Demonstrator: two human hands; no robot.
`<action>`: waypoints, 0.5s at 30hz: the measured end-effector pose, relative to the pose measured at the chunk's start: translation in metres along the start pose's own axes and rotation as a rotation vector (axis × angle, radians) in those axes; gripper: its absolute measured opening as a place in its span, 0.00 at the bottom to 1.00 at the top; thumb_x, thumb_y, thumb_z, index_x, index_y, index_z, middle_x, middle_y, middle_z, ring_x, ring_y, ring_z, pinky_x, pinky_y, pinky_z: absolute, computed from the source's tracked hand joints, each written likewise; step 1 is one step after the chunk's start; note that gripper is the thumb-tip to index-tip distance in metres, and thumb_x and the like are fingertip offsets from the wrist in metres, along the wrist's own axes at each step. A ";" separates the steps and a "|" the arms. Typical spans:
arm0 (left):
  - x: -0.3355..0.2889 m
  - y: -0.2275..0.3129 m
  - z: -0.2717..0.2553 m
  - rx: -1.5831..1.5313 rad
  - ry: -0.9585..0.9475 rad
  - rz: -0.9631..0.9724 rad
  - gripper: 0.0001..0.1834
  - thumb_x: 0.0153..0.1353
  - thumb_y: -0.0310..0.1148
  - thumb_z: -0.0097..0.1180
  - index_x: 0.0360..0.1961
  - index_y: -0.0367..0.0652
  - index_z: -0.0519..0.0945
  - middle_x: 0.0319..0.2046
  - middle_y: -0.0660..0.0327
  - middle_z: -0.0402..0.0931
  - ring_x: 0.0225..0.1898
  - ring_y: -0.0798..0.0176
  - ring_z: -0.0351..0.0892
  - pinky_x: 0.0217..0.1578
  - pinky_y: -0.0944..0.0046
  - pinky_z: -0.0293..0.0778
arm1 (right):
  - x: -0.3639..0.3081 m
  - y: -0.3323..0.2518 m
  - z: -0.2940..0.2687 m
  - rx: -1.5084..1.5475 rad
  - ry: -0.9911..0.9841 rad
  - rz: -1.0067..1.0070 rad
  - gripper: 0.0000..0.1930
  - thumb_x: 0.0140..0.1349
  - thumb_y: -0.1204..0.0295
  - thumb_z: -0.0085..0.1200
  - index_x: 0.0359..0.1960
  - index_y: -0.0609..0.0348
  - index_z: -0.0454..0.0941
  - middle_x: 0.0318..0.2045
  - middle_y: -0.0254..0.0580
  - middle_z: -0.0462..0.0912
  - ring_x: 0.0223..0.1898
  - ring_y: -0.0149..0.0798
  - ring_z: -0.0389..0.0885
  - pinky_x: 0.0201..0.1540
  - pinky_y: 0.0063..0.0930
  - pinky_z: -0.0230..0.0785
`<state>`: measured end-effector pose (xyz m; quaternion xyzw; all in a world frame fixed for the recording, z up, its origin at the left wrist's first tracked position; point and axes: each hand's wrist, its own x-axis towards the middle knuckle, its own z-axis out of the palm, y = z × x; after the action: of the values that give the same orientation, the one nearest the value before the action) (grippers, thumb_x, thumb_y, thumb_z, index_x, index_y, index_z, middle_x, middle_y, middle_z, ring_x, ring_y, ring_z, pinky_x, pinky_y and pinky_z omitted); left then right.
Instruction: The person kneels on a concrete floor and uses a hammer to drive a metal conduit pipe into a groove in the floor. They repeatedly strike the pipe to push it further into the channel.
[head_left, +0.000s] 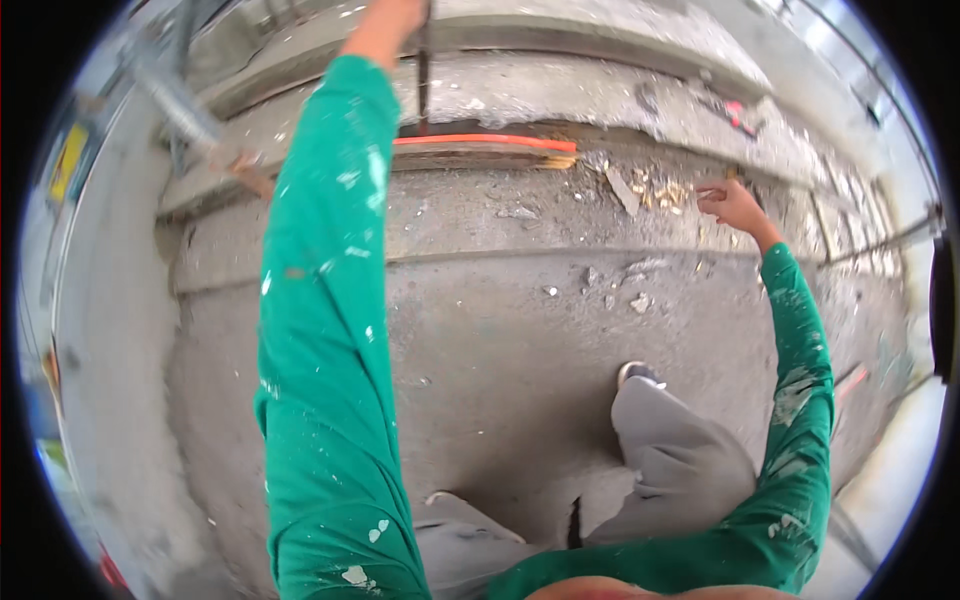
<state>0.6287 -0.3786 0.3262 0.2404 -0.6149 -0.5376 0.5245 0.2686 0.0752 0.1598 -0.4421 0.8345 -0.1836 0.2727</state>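
My left hand is at the top edge of the view, against an upright thin dark bar. It appears closed around the bar, though its fingers are partly cut off. The bar's lower end comes down by a wooden board with a bright orange edge, lying along a concrete step. On the right, my right hand hangs over the lower step, fingers apart and holding nothing. Just left of it lie wood chips and a flat grey fragment.
Rough concrete steps rise ahead, strewn with rubble. A red-and-dark object lies on a higher step at the right. Loose chunks dot the concrete floor by my shoe. Metal posts stand at left.
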 end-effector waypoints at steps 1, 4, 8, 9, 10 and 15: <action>-0.010 -0.002 0.012 -0.083 -0.021 0.026 0.18 0.74 0.43 0.40 0.29 0.50 0.76 0.20 0.66 0.71 0.23 0.72 0.70 0.24 0.68 0.64 | -0.016 0.013 0.003 0.033 -0.019 0.079 0.22 0.61 0.66 0.62 0.56 0.60 0.82 0.39 0.38 0.89 0.34 0.28 0.83 0.31 0.25 0.76; -0.023 0.016 0.007 -0.132 -0.121 0.145 0.20 0.76 0.44 0.36 0.28 0.50 0.72 0.19 0.69 0.67 0.21 0.70 0.65 0.26 0.69 0.62 | -0.024 0.034 0.054 0.023 -0.044 -0.027 0.21 0.60 0.65 0.65 0.52 0.64 0.83 0.36 0.41 0.89 0.33 0.36 0.86 0.36 0.30 0.79; -0.028 0.025 0.009 -0.123 -0.156 0.168 0.21 0.76 0.46 0.35 0.28 0.51 0.73 0.17 0.69 0.66 0.21 0.70 0.64 0.27 0.68 0.62 | -0.001 -0.022 0.092 -0.135 -0.028 -0.381 0.20 0.60 0.64 0.66 0.49 0.64 0.83 0.35 0.40 0.88 0.34 0.38 0.86 0.42 0.32 0.78; -0.032 0.021 0.004 -0.097 -0.188 0.170 0.22 0.76 0.46 0.35 0.28 0.51 0.73 0.17 0.70 0.66 0.21 0.70 0.64 0.27 0.68 0.61 | -0.005 -0.058 0.100 -0.109 -0.005 -0.425 0.20 0.60 0.64 0.66 0.49 0.64 0.84 0.35 0.40 0.88 0.35 0.38 0.86 0.44 0.32 0.77; -0.039 0.022 0.015 -0.082 -0.086 0.109 0.22 0.76 0.46 0.35 0.28 0.50 0.74 0.18 0.69 0.67 0.21 0.71 0.64 0.26 0.67 0.61 | -0.013 -0.098 0.095 -0.056 0.039 -0.475 0.19 0.60 0.64 0.66 0.49 0.62 0.84 0.36 0.41 0.88 0.37 0.39 0.86 0.45 0.33 0.77; -0.056 0.015 0.026 0.348 0.130 0.377 0.20 0.71 0.42 0.42 0.30 0.40 0.79 0.27 0.47 0.79 0.32 0.47 0.78 0.36 0.48 0.70 | -0.029 -0.344 0.018 0.203 0.616 -0.978 0.17 0.64 0.59 0.61 0.47 0.59 0.84 0.41 0.43 0.86 0.41 0.37 0.82 0.48 0.34 0.74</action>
<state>0.6282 -0.3152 0.3213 0.2425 -0.6971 -0.2999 0.6044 0.5122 -0.0883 0.3427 -0.6738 0.5527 -0.4870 -0.0576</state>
